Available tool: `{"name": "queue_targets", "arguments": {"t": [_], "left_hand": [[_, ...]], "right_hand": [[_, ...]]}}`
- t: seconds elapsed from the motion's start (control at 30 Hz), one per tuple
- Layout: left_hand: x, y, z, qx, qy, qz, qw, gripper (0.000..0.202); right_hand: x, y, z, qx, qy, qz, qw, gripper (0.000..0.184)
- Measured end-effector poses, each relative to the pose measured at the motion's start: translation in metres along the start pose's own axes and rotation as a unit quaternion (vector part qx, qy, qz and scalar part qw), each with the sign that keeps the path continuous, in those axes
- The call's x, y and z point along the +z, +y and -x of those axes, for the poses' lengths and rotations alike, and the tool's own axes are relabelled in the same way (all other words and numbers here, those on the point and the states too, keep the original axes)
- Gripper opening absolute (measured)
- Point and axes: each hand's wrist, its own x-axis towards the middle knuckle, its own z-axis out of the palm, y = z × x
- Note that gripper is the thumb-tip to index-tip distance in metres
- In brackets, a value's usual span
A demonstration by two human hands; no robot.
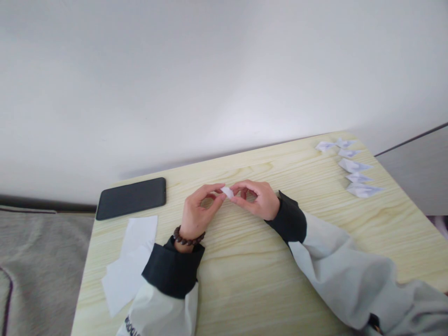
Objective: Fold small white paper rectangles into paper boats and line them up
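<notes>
A small folded white paper (227,192) is pinched between my two hands above the middle of the table. My left hand (199,209), with a dark bead bracelet at the wrist, grips its left end between thumb and fingertips. On the other side, my right hand (257,199) pinches the right end the same way. Most of the folds are too small to make out, and the fingertips cover part of the paper.
A black phone (132,198) lies at the table's left back corner. White paper sheets (122,275) overlap nearer me, partly under my left sleeve. Several folded white paper pieces (364,190) line the right back of the wooden table (241,289). A white wall (217,84) stands behind.
</notes>
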Motion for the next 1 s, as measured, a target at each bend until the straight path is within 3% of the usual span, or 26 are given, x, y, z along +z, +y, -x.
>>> {"name": "queue_targets", "arguments": {"t": [0.1, 0.27, 0.57, 0.87, 0.93, 1.0], "left_hand": [[0.0, 0.001, 0.0, -0.027, -0.012, 0.017, 0.999, 0.033], [0.0, 0.007, -0.002, -0.029, -0.053, 0.014, 0.998, 0.021], [0.0, 0.007, -0.002, -0.043, -0.047, 0.021, 0.998, 0.024], [0.004, 0.016, -0.001, 0.059, -0.029, -0.056, 0.996, 0.016], [0.005, 0.017, -0.001, 0.055, -0.031, -0.058, 0.996, 0.015], [0.006, 0.016, -0.001, 0.01, -0.027, -0.033, 0.999, 0.023]], "right_hand": [[0.002, 0.001, 0.0, -0.007, 0.004, 0.01, 1.0, 0.021], [0.005, 0.003, 0.001, 0.0, 0.006, -0.002, 1.0, 0.02], [0.004, 0.003, 0.003, 0.008, -0.004, -0.013, 1.0, 0.017], [0.009, -0.002, 0.005, -0.049, 0.033, 0.145, 0.988, 0.006], [0.01, -0.002, 0.005, -0.065, 0.04, 0.15, 0.986, 0.006], [0.011, -0.001, 0.005, -0.081, 0.06, 0.144, 0.984, 0.005]]}}
